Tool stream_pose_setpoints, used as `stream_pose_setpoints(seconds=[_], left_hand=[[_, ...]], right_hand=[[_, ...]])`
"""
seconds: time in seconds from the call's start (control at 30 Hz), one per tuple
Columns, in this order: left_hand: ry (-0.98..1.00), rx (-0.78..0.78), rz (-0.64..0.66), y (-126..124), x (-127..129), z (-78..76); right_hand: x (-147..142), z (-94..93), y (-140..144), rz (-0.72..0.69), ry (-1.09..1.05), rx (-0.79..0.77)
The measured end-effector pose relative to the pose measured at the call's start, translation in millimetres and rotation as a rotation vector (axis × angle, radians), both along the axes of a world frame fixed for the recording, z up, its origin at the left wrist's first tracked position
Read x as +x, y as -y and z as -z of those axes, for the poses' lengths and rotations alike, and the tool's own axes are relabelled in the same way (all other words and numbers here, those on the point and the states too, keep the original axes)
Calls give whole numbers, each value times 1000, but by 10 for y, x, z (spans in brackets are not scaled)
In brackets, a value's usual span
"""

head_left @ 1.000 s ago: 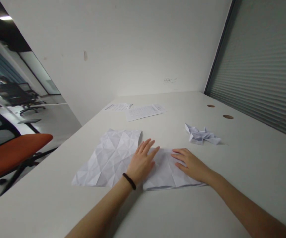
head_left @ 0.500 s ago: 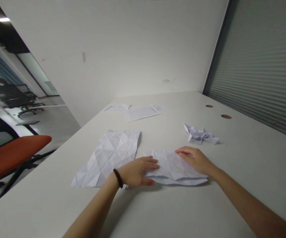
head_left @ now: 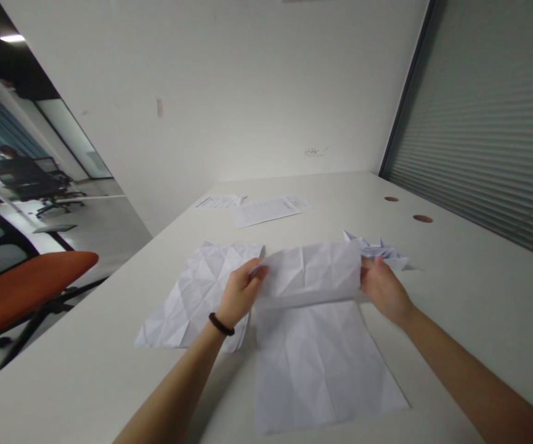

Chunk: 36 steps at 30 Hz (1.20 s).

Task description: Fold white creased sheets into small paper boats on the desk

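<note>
A creased white sheet of paper (head_left: 321,364) lies on the table in front of me, with its far part lifted and bent upright. My left hand (head_left: 243,287) pinches the raised part at its left edge, thumb on the near side. At the right edge my right hand (head_left: 384,287) grips the same raised part, its fingers partly behind the paper. To the left rests a second creased sheet (head_left: 196,296), marked by a pattern of triangular folds. A folded paper figure (head_left: 381,250) sits behind my right hand, partly covered by the raised paper.
Printed pages (head_left: 268,211) lie farther back on the white table (head_left: 340,197). Two round holes, one of them a cable hole (head_left: 422,219), are at the right. An orange chair (head_left: 35,280) stands left of the table, and a person sits in the background.
The sheet lay folded under both hands; now its near part is spread toward me and the far part is raised. Both hands have moved from its surface to its side edges.
</note>
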State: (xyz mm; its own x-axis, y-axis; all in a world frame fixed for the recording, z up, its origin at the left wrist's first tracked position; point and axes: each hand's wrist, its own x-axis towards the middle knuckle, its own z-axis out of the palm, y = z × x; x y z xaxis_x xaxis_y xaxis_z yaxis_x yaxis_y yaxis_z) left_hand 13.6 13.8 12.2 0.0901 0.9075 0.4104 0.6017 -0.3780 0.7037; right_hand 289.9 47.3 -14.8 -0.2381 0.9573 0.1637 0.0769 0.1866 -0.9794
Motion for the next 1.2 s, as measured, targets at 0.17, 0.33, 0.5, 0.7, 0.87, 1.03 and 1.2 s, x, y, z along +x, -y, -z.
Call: stream_pose_setpoints(seconds=[0.17,0.33,0.5,0.7,0.87,1.03,1.2], left_hand=[[-17,159,-212,-56,-8,130],[-358,326,-155,3,91,200],[-658,96,81,100,185,308],[-703,-171,131,155,256,518],[-362,-146,24,77,245,524],[140,-153,-78,-20,164,386],[187,-310,71,29,185,247]], right_hand=[[-58,98,45,-102,136,17],[-130,301,-2,115,382,149],[-134,375,-20,278,743,444],[-175,422,108,94,1078,553],[-206,486,154,13,1180,527],[-217,498,137,76,1155,524],[-263,433,135,102,1159,464]])
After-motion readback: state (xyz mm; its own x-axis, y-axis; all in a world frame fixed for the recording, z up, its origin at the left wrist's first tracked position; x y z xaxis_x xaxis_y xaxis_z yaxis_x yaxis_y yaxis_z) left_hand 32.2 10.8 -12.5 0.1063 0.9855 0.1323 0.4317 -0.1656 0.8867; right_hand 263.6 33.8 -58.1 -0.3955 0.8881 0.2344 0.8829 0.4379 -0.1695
